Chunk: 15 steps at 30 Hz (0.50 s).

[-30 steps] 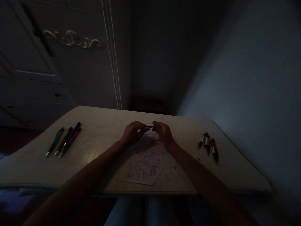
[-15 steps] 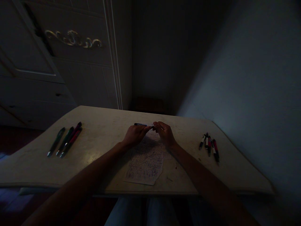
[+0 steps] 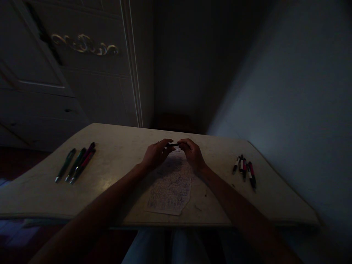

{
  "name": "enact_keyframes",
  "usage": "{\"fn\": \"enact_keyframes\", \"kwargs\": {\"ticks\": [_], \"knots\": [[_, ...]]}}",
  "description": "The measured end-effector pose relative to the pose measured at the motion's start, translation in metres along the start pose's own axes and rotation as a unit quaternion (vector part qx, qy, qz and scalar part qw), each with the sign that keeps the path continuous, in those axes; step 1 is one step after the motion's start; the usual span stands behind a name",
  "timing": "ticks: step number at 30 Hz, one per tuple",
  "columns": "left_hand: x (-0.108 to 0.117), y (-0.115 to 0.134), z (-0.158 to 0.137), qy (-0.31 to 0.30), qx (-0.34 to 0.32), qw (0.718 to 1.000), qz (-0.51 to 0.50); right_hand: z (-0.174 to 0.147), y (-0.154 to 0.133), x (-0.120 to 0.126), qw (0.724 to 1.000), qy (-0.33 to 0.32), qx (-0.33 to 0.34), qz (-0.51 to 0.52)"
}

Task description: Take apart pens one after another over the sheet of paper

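Both forearms reach forward over the table [image 3: 115, 146]. The left hand [image 3: 155, 154] and right hand [image 3: 192, 153] meet above a scribbled sheet of paper [image 3: 170, 190], fingertips pinched on a dark pen [image 3: 173, 144] held level between them. Loose pens lie well apart — one group far left [image 3: 75, 163], another far right [image 3: 244, 170].

On the tabletop [image 3: 123, 146] a scribbled paper [image 3: 171, 189] lies at the middle, near the front edge. Above its far end the left hand [image 3: 155, 154] and right hand [image 3: 193, 154] meet on a pen [image 3: 173, 144] (held level between them). A row of pens [image 3: 75, 165] lies well to the left, a cluster of pens [image 3: 244, 170] well to the right. A cabinet [image 3: 82, 73] stands behind, left.
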<state>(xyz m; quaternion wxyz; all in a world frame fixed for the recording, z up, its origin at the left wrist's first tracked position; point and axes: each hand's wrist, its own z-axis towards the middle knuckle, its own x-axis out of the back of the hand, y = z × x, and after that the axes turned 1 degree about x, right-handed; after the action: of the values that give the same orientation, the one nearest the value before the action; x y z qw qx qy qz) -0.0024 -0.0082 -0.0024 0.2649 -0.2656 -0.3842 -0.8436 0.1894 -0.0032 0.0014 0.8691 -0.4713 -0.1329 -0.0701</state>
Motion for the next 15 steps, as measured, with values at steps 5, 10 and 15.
{"fn": "enact_keyframes", "kwargs": {"ticks": [5, 10, 15], "knots": [[0.0057, -0.0028, 0.0018, 0.02, -0.027, 0.999, -0.029, 0.0028, 0.0032, 0.0094, 0.999, -0.046, 0.001, -0.025], [0.0085, -0.0029, 0.0025, 0.003, -0.049, 0.998, -0.051, 0.0009, 0.0075, 0.0112, 0.984, -0.119, 0.05, -0.12], [0.0074, -0.0022, 0.0016, -0.001, -0.078, 0.996, -0.053, 0.0024, 0.01, 0.0098, 0.968, -0.124, 0.092, -0.199]]}}
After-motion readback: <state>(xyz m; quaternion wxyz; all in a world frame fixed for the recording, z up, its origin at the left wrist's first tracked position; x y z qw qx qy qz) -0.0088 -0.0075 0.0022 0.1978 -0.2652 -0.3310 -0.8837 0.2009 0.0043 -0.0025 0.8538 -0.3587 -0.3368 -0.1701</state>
